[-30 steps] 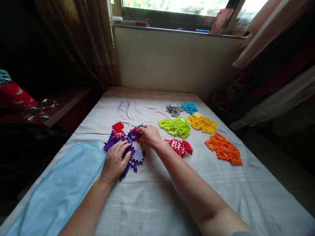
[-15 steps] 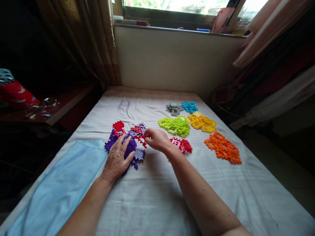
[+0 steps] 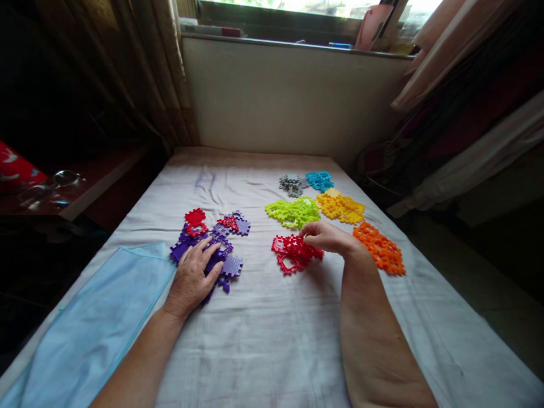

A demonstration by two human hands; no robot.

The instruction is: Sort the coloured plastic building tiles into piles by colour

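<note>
red pieces (image 3: pixel 291 262) under right fingertips (image 3: pixel 306 231)

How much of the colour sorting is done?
The green pile, yellow pile, orange pile, blue pile and grey pile look sorted. The right hand is at the red pile, and the left hand rests on the purple pile. Left to move, it seems: the red pieces on the purple pile.

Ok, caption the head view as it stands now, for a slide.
Left hand on the purple pieces, right hand's fingers at the red pile.
</note>
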